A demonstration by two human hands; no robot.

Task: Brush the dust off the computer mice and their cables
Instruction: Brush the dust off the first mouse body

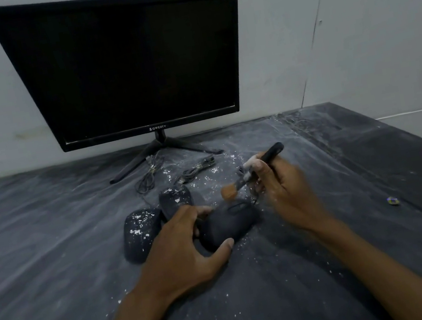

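head view: left hand [184, 245] gripping nearest mouse [226, 223], just in front of monitor [128, 67]; right hand [284, 189] grasping brush [251, 171], bristles just above that mouse; two dusty mice [139, 234] left, coiled cables [197, 169] nearer monitor.

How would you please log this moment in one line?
left hand steadies mouse | right hand holds brush above it

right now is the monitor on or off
It looks off: the monitor screen is uniformly black, showing no image or glow.
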